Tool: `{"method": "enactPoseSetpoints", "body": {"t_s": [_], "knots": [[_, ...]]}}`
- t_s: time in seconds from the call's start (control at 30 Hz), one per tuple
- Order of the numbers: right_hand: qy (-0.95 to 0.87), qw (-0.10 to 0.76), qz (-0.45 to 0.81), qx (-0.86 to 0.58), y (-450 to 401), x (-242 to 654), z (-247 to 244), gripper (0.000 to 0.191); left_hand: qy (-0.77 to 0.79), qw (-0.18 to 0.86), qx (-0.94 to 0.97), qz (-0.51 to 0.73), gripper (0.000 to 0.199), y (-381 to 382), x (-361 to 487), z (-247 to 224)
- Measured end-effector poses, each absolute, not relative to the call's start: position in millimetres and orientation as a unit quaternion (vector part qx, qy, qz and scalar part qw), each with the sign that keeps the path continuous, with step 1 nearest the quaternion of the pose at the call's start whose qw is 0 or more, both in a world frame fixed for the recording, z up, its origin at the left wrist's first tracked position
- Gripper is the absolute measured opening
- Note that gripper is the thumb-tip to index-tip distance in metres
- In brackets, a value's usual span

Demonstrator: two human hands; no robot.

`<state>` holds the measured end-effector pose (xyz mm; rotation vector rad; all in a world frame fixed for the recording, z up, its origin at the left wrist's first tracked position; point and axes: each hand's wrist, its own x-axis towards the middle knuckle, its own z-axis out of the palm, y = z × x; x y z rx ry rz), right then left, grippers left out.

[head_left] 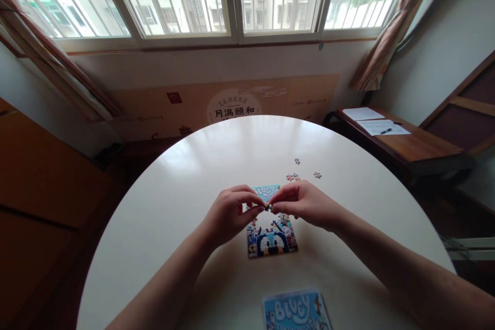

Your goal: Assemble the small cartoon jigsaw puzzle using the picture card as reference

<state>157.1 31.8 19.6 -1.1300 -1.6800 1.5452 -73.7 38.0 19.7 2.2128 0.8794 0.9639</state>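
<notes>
A partly assembled jigsaw puzzle [273,244] lies on the white round table [162,227], with a gap in its middle where the table shows. Above that gap, my left hand [235,211] and my right hand [301,200] meet with their fingertips pinched on a small dark puzzle piece [268,207]. Both hands partly cover the puzzle's upper part. Beyond my right hand lie a few loose pieces [293,177], one more piece [317,175] to their right and another [297,161] farther back.
A blue Bluey picture card or box [296,312] lies at the near edge of the view. On the right, a wooden side desk [419,142] holds papers [382,127] and a pen. A barred window and curtains stand behind the table.
</notes>
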Motion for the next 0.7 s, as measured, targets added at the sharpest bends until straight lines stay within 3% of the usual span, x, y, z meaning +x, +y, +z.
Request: {"method": "enactPoseSetpoints", "body": {"t_s": [0.13,0.43,0.7], "knots": [[-0.601,0.295,0.620,-0.408,28.3,153.5,17.2,0.029,0.334,0.302,0.813,0.370,0.009,35.8,-71.9,21.6],[-0.609,0.354,0.595,-0.387,25.9,147.4,7.4,0.030,0.407,0.326,0.777,0.354,0.014,36.8,-72.9,22.5],[-0.605,0.391,0.551,-0.422,17.1,142.1,13.8,0.022,0.450,0.530,0.666,0.271,0.023,36.3,-68.3,27.2]]}}
